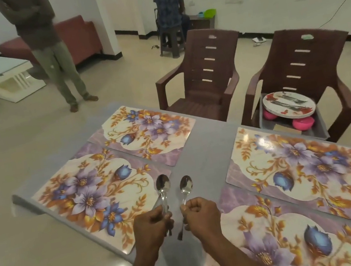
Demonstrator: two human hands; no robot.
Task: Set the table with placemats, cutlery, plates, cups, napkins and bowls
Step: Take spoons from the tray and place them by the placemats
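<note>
Several floral placemats lie on the grey table: one at the near left, one at the far left, one at the right and one nearest me. My left hand grips a steel spoon, maybe more than one, bowl pointing away. My right hand pinches the handle of a single spoon. Both hands hover over the bare strip between the mats.
Two brown plastic chairs stand at the far side of the table; the right chair carries a tray with stacked plates, cutlery on top and pink bowls. One person stands at the far left; another sits at the back.
</note>
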